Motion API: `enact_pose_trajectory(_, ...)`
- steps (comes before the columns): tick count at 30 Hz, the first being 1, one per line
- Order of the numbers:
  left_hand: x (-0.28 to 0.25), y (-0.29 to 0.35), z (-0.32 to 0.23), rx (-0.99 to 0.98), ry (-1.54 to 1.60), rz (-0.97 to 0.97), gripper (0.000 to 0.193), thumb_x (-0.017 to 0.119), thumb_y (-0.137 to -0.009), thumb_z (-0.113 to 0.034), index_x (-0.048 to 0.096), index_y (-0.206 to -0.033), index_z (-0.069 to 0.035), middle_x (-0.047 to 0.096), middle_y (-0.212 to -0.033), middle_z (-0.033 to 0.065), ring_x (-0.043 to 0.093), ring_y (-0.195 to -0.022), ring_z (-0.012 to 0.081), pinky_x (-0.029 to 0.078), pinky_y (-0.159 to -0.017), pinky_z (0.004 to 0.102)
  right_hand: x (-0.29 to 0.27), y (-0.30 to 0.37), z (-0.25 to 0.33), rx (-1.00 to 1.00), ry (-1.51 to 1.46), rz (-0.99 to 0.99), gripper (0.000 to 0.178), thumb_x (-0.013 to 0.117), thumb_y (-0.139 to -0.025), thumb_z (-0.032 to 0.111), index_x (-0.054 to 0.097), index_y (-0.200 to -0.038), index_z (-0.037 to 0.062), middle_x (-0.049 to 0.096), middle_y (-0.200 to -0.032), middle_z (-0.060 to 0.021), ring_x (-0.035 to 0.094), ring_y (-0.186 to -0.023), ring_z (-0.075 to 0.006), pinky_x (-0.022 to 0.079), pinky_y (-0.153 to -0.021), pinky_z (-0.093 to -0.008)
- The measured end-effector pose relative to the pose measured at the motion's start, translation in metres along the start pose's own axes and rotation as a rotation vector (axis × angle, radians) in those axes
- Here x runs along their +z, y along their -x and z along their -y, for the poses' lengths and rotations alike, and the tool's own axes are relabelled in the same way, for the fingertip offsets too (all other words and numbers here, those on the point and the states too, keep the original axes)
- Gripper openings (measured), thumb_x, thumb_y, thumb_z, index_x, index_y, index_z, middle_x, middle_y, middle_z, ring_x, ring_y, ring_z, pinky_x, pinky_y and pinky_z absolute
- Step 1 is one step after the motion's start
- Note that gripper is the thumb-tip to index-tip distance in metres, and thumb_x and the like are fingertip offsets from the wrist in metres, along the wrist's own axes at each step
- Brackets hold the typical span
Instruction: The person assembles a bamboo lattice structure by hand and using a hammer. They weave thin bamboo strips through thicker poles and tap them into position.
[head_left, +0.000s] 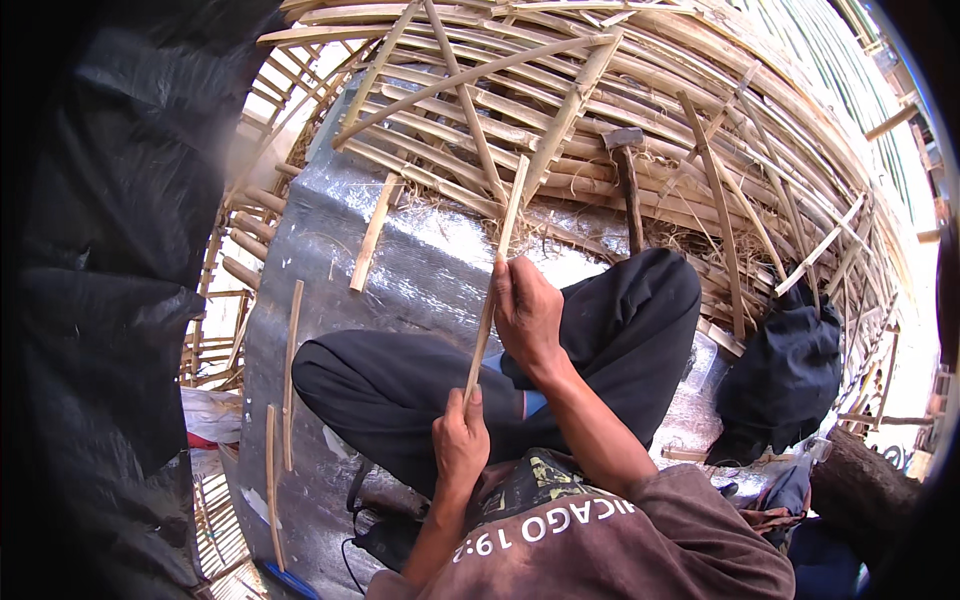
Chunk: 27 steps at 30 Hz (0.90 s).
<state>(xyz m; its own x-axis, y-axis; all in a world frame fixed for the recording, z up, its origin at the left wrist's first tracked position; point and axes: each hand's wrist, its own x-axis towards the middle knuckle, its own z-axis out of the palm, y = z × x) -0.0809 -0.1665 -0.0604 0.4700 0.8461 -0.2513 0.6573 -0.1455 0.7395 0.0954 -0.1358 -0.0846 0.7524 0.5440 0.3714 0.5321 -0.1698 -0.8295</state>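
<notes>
Head view: stick (481, 335) is held slantwise over the crossed legs (410, 395). Right hand (528, 308) is clamped on it mid-length, left hand (461, 440) on its lower end; the gripped stretches are hidden by the fingers, and the feet are mostly covered. Stick's top is seen against the lattice (580, 105); whether it is touched cannot be told. Hammer (625, 150) is stood ahead, handle bottom hidden behind the right knee. Bag (785, 375) and log (862, 478) are set at right, log cut off by the dark lens rim. Far left is blocked by black tarp (100, 300). Sheet (400, 300) is exposed ahead of the left knee; its left edge is lined by loose sticks (292, 375).
</notes>
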Motion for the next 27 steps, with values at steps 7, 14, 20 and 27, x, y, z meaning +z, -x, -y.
enact_pose_trajectory(7,0.001,0.000,-0.006,-0.046,0.118,0.130,0.039,0.044,-0.102,-0.036,0.051,-0.087,-0.001,0.054,-0.066,0.0262,0.056,-0.069,0.0499,0.040,-0.055,0.0508,-0.008,-0.017,-0.028,-0.221,0.233,-0.012,0.023,0.064,-0.088,0.012,0.049,-0.071,0.0066,0.052,-0.063,-0.0092,0.054,-0.055,-0.0279,0.044,-0.050,-0.0403)
enact_pose_trajectory(14,0.012,0.002,-0.005,-0.047,0.207,0.146,0.042,0.042,-0.103,-0.038,0.053,-0.089,0.001,0.055,-0.072,0.0266,0.054,-0.073,0.0505,0.041,-0.058,0.0484,-0.020,-0.023,-0.039,-0.387,0.274,0.223,0.016,0.066,-0.082,0.013,0.052,-0.075,0.0079,0.056,-0.064,-0.0068,0.059,-0.058,-0.0244,0.047,-0.050,-0.0374)
enact_pose_trajectory(20,0.012,0.003,-0.003,-0.136,0.223,0.184,0.041,0.043,-0.103,-0.036,0.054,-0.090,0.001,0.056,-0.074,0.0263,0.055,-0.072,0.0485,0.043,-0.061,0.0467,-0.022,-0.030,-0.042,-0.432,0.242,0.294,0.015,0.067,-0.081,0.014,0.053,-0.078,0.0082,0.061,-0.068,-0.0067,0.063,-0.062,-0.0247,0.049,-0.052,-0.0367)
enact_pose_trajectory(27,0.014,0.005,-0.003,-0.155,0.303,0.217,0.045,0.044,-0.102,-0.040,0.053,-0.088,0.002,0.055,-0.072,0.0256,0.053,-0.068,0.0466,0.043,-0.061,0.0461,-0.032,-0.042,-0.041,-0.463,0.248,0.316,0.018,0.064,-0.083,0.009,0.049,-0.074,0.0038,0.054,-0.063,-0.0107,0.058,-0.057,-0.0282,0.046,-0.051,-0.0393)
